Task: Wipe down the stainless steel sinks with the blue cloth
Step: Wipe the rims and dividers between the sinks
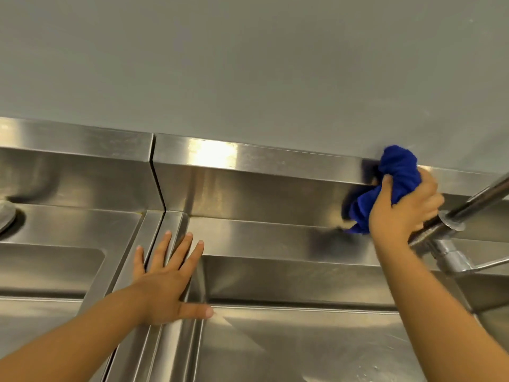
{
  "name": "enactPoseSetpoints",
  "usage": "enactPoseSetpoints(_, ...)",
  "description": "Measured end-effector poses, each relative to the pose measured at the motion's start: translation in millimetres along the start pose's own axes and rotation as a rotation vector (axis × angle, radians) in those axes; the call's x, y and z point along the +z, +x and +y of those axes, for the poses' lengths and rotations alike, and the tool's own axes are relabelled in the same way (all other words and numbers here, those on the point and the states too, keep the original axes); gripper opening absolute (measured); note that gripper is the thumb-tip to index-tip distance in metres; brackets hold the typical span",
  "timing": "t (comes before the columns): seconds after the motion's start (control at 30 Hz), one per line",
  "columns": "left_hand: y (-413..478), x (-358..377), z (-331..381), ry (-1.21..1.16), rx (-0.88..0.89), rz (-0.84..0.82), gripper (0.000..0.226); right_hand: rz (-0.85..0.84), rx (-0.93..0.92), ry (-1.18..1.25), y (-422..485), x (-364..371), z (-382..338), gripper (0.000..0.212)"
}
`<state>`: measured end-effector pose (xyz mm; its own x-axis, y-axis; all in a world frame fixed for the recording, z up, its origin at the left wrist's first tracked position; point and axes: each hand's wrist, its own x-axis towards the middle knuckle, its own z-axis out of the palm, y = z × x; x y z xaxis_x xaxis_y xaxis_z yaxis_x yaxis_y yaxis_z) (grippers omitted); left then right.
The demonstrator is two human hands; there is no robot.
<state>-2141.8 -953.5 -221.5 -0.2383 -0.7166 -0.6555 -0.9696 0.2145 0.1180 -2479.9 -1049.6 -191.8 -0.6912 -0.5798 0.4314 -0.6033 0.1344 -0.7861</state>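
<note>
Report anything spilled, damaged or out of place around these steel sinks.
Nothing is damaged or askew. Only yellowish residue lines the stainless steel sink's back corner seam, and scattered water droplets lie on the right basin floor.

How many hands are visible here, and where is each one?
2. The left hand rests flat on the sink rim; the right hand grips the blue cloth against the steel backsplash, beside the faucet.

Faucet [451, 224] right of cloth [385, 188] (against backsplash [261, 172]).
</note>
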Motion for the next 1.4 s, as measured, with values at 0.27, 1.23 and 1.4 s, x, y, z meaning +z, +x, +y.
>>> enactPoseSetpoints(0.27, 1, -1, 2, -0.010, -0.026, -0.028, 0.134, 0.054, 0.175, 0.326, -21, 17, 35, 0.056)
enactPoseSetpoints(1.23, 5, 3, -4, -0.042, 0.008, 0.006, 0.128, -0.035, -0.555, 0.047, -129, 85, -49, 0.050)
enactPoseSetpoints(1.4, 7, 6, -5, -0.060, 0.019, 0.009, 0.126, -0.218, -0.901, -0.180, -153, 97, -19, 0.074)
